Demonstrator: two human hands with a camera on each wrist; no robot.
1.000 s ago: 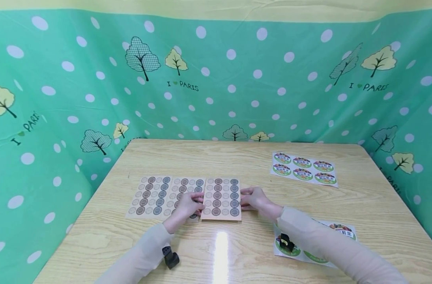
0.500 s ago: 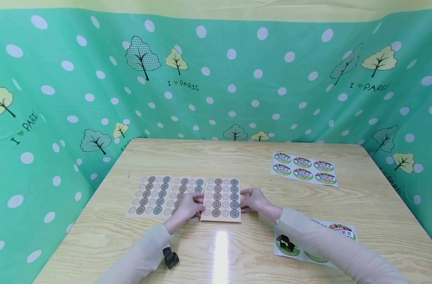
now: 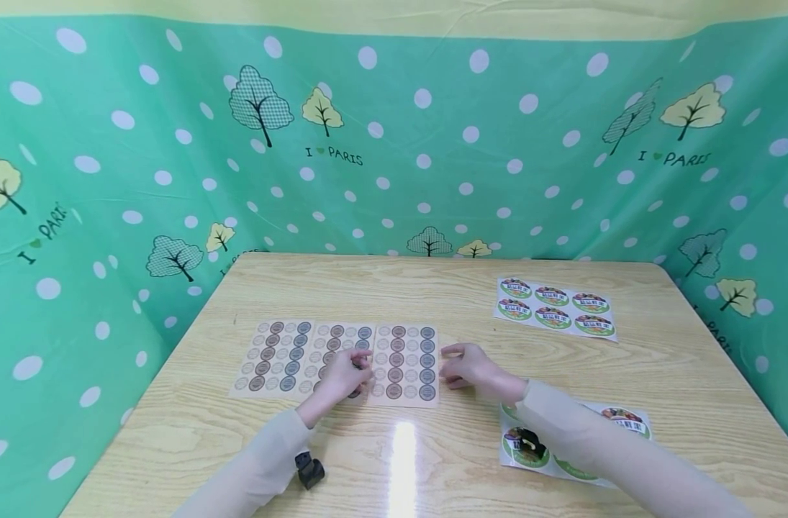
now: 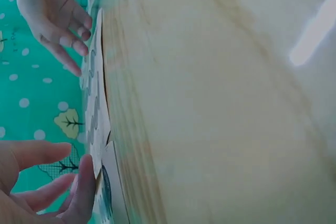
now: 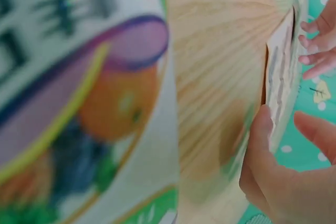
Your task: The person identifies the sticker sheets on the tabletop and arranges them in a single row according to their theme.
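Note:
Three tan sheets of round stickers lie side by side on the table. The right-hand sticker sheet (image 3: 404,365) lies flat between my two hands, its dots in brown, dark grey and pale columns. At its left edge, my left hand (image 3: 343,375) hovers over the middle sticker sheet (image 3: 335,338) and hides its lower part. The left thumb and fingers stand apart with nothing between them in the left wrist view. My right hand (image 3: 474,368) is just beside the right edge, fingers loosely bent and parted. Furthest left is another sticker sheet (image 3: 273,360).
A white sheet of oval fruit labels (image 3: 555,308) lies at the back right of the wooden table (image 3: 381,288). Another fruit-label sheet (image 3: 636,432) lies partly under my right forearm. A green dotted curtain (image 3: 394,144) surrounds the table's back and sides.
The right-hand sticker sheet, earlier held by its edges between both hands, now lies flat on the table. My right hand has let go and shifted slightly right; the left hand has barely moved.

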